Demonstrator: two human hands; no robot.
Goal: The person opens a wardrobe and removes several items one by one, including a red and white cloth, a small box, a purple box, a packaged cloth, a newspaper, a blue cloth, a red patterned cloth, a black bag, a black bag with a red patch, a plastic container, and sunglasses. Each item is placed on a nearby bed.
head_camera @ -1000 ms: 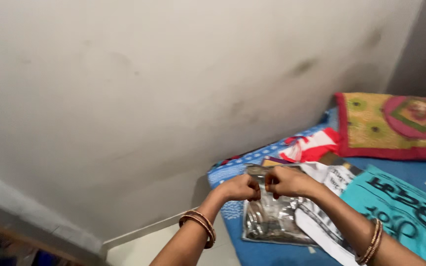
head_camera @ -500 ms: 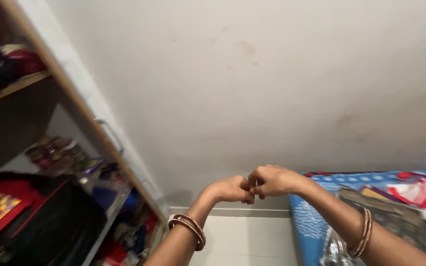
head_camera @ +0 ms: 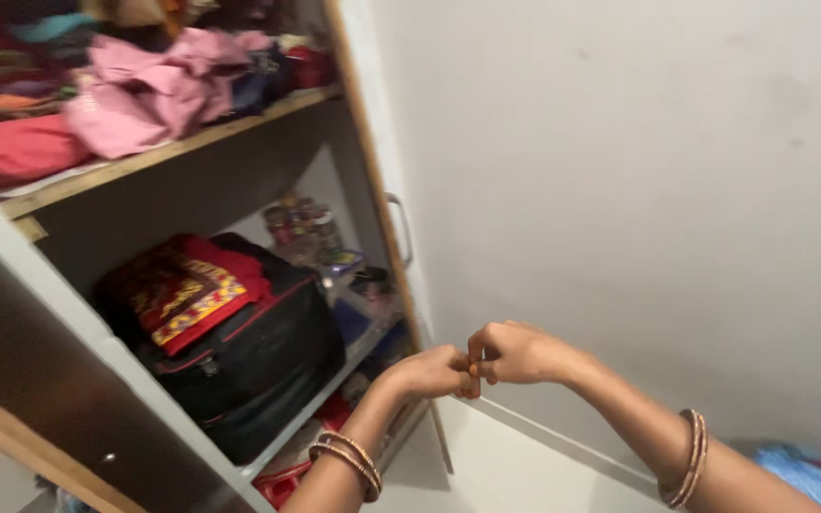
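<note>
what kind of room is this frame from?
Probably a bedroom or living room at home. An open wardrobe holds piled clothes on the upper shelf and a black bag below, beside a plain wall; blue bedding shows at the corner.

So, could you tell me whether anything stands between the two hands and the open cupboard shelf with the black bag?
Nothing visible does: the left hand and right hand, fists touching, hang in open air right of the black bag on its shelf.
</note>
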